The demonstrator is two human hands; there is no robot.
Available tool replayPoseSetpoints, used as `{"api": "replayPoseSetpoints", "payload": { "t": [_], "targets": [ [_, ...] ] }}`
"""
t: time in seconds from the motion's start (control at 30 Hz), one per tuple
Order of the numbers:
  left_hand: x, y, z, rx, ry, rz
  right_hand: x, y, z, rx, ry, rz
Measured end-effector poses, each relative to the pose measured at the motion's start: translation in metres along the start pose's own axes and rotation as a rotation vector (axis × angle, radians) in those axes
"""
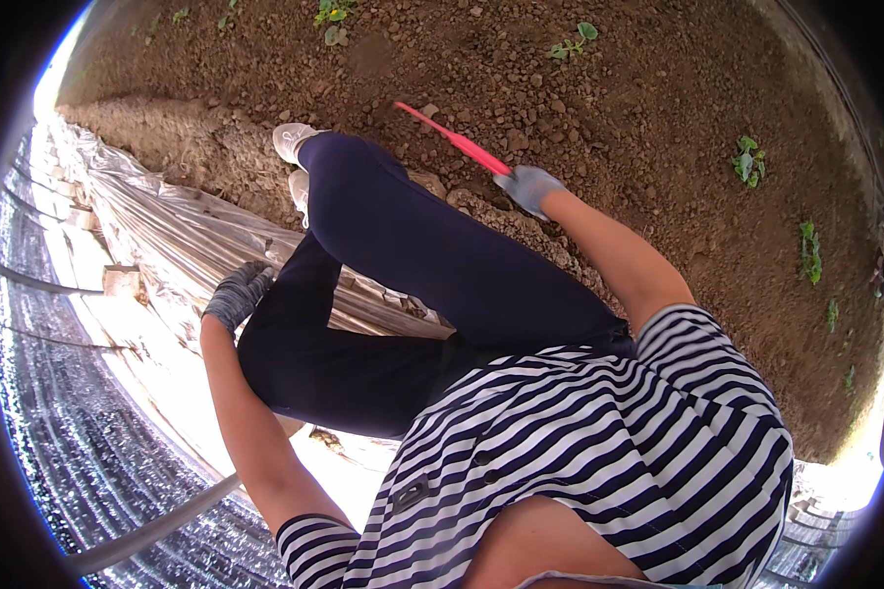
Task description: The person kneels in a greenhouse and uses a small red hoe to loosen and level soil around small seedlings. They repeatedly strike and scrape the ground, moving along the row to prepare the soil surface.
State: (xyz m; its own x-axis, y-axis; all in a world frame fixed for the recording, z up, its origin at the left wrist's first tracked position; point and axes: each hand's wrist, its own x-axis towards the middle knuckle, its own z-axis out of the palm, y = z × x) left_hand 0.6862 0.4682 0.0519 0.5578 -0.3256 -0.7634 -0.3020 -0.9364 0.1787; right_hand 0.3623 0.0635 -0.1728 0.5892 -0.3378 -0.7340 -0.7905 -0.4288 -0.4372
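Observation:
My right hand, in a grey work glove, grips the end of a slim red hand tool. Its narrow tip points up and left over loose brown soil; the exact kind of tool cannot be told. My left hand, in a dark grey knitted glove, lies at my bent knee beside crumpled plastic film. Its fingers are partly curled, and whether they hold anything does not show. Both my legs are bent, with the light shoes on the soil's edge.
Small green seedlings grow in the soil, one near the top and another with a yellow flower. Stones and clods lie by my right hand. On the left stand a brick-like block, curved frame tubes and shiny plastic sheeting.

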Motion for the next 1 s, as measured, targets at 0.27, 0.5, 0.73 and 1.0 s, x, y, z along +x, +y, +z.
{"api": "replayPoseSetpoints", "payload": {
  "t": [0.27,0.5,0.73,1.0],
  "targets": [
    [0.004,0.003,-0.003,-0.008,-0.013,0.003,-0.059,0.092,0.026,0.439,-0.115,0.223],
    [0.002,0.001,0.000,-0.057,-0.011,0.009,-0.036,0.009,-0.013,0.648,-0.108,0.041],
    [-0.001,0.002,-0.003,-0.073,-0.006,-0.008,-0.146,0.101,0.001,-0.104,0.229,0.135],
    [0.005,0.008,-0.007,-0.103,-0.062,-0.028,-0.036,0.021,-0.023,0.362,-0.033,0.220]
  ]
}}
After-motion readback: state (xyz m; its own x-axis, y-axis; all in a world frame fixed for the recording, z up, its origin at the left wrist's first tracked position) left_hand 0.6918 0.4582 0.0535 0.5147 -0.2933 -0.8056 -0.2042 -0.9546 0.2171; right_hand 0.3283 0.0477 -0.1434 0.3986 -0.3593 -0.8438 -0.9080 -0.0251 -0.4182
